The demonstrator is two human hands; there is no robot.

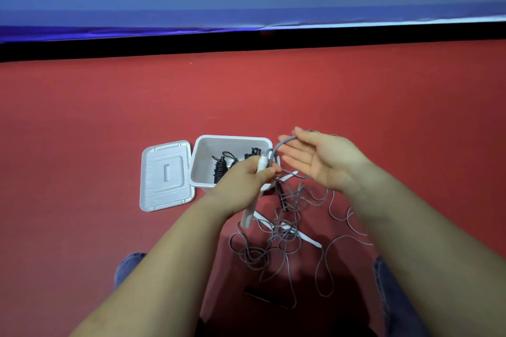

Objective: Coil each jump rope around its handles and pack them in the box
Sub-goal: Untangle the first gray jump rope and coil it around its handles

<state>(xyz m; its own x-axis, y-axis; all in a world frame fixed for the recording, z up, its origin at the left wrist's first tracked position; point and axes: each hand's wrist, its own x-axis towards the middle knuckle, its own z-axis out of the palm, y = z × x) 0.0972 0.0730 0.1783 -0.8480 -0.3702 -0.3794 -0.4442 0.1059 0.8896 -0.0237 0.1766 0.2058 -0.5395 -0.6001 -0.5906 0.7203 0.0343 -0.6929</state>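
Box: a white plastic box (232, 142) sits open on the red floor (109, 117), just beyond the person's hands.
Inside the box: black jump ropes (220, 168) already coiled around their handles — at least two bundles lie on the bottom; the exact count cannot be told, since the left hand covers part of the inside.
Lid: the white lid (165, 175) lies flat on the floor, touching the box's left side.
Left hand: the left hand (247, 175) grips white handles (262, 163), fingers curled round them in front of the box's near right corner; how many handles it holds is unclear.
Right hand: the right hand (320, 159) is spread, palm turned toward the left hand, with a loop of grey rope (284, 141) draped over its fingers and arching down to the top of the held handles.
Loose ropes: a tangle of grey ropes (279, 238) lies on the floor below the hands — white handles (309, 239) are mixed into it, beside the box, not in it.
Near edge: a black handle (262, 295) lies on the floor between the person's knees.
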